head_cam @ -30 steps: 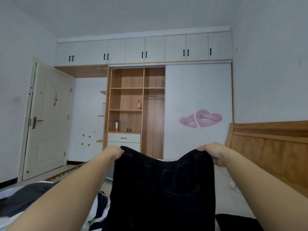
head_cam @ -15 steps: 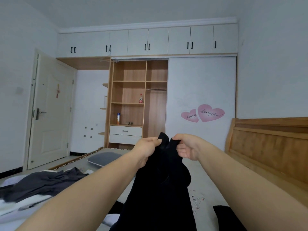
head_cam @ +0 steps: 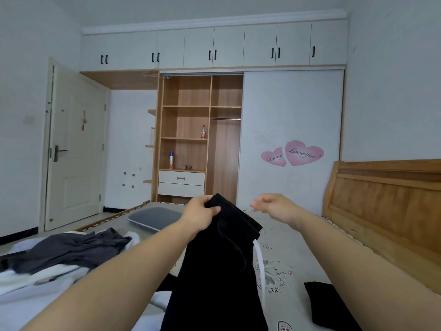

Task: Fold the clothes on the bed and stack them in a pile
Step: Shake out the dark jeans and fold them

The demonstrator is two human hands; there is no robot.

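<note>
Black trousers (head_cam: pixel 214 271) hang doubled above the bed (head_cam: pixel 293 235), waistband pinched in the left hand (head_cam: pixel 200 215). The right hand (head_cam: pixel 272 206) has just let go and hovers beside, loosely curled, holding nothing. Lengthwise fold judged complete; cross-folds remain.

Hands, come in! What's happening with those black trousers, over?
Left hand grips black drawstring trousers at the waistband, held up over the bed. Right hand empty, loosely curled, beside them. Grey garment lies unfolded at left; nothing in the way.
</note>
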